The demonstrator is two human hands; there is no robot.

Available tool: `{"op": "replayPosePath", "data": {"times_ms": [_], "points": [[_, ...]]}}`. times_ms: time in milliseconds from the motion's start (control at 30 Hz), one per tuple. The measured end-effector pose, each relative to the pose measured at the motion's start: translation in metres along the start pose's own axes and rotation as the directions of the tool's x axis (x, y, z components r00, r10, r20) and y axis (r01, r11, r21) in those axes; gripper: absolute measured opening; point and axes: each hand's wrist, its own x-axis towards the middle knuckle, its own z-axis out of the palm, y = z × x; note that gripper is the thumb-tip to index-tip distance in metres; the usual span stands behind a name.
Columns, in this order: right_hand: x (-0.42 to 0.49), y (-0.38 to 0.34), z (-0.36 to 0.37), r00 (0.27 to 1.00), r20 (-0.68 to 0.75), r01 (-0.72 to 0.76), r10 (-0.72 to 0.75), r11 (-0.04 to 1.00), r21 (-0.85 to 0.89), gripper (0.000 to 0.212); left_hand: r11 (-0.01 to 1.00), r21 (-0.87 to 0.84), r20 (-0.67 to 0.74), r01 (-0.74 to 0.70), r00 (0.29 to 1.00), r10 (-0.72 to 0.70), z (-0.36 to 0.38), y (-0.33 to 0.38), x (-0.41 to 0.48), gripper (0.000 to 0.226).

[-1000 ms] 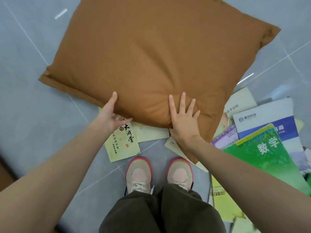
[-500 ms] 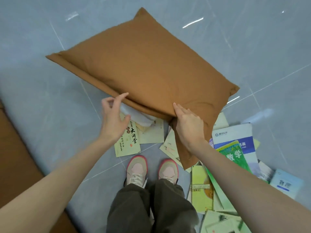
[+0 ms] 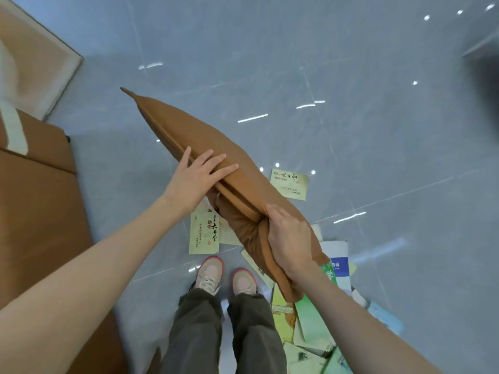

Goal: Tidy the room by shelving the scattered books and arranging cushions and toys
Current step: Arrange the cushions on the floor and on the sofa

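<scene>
We count one brown cushion (image 3: 216, 157), two hands on it: left hand (image 3: 197, 179), right hand (image 3: 289, 238). Two shoes (image 3: 209, 272) on the floor (image 3: 351, 130). Books: one cream booklet (image 3: 204, 233) under the left hand, one pale-green booklet (image 3: 289, 183) beyond the cushion, plus a pile of books (image 3: 310, 327) at right, at least six there, overlapping, exact count unclear. One brown sofa (image 3: 35, 211) at left, one beige rug (image 3: 32, 58) top left.
</scene>
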Motion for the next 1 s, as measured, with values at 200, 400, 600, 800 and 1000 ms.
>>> {"op": "replayPosePath", "data": {"times_ms": [200, 400, 600, 800, 1000], "points": [[-0.031, -0.058, -0.056, 0.983, -0.032, 0.180, -0.179, 0.983, 0.024, 0.033, 0.982, -0.066, -0.096, 0.179, 0.978, -0.185, -0.058, -0.004, -0.085, 0.080], [-0.038, -0.136, -0.101, 0.918, -0.098, 0.390, -0.383, 0.919, 0.060, 0.032, 0.925, -0.051, -0.198, 0.376, 0.904, -0.379, -0.121, -0.036, -0.162, 0.058], [-0.034, -0.245, -0.134, 0.807, -0.204, 0.585, -0.555, 0.799, 0.140, 0.036, 0.806, -0.148, -0.311, 0.573, 0.747, -0.588, -0.187, -0.088, -0.247, 0.073], [-0.038, -0.367, -0.149, 0.673, -0.307, 0.738, -0.673, 0.633, 0.232, 0.040, 0.684, -0.209, -0.371, 0.699, 0.591, -0.716, -0.245, -0.150, -0.339, 0.086], [-0.078, -0.490, -0.126, 0.599, -0.358, 0.797, -0.717, 0.486, 0.359, 0.040, 0.431, -0.590, -0.280, 0.683, 0.327, -0.903, -0.247, -0.216, -0.438, 0.047]]}}
